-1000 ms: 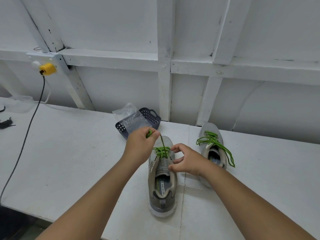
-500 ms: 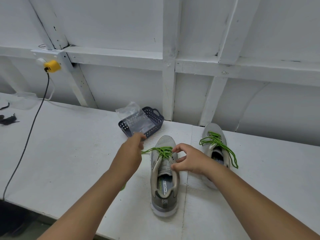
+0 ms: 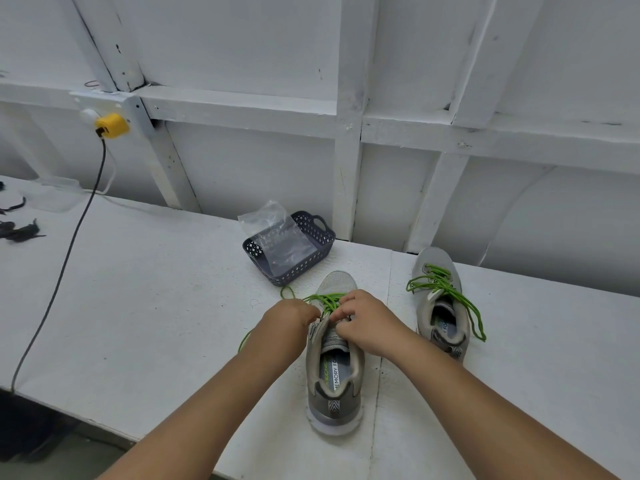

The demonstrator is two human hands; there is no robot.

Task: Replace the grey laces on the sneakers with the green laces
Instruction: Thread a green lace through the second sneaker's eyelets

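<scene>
In the head view, both hands are working at the near sneaker (image 3: 334, 358), which is sitting heel-toward-the-camera in the lower centre of the frame on the white table (image 3: 138, 306). The left hand (image 3: 289, 318) is curling its fingers at the shoe's left eyelet row, apparently pinching the green lace (image 3: 323, 300), though the fingertips are turned away and the grip itself is hard to confirm. The right hand (image 3: 367, 325) is pinching at the tongue and lace crossings with bent fingers, thumb and forefinger closing on the shoe's upper. A free run of the same lace is looping out to the left of the left hand, lying on the table. To the right of centre the second sneaker (image 3: 440, 303) is standing already threaded with its own green lace (image 3: 446, 289), whose loose ends are trailing down its right side. Above the near shoe, a dark plastic basket (image 3: 311, 251) is holding a clear plastic bag (image 3: 277, 237). At the far left edge dark cords, possibly the removed laces (image 3: 17, 230), are lying. The risk from here is the lace tip missing or skipping an eyelet, or one end being pulled too far, leaving uneven lengths and a twisted crossing.
</scene>
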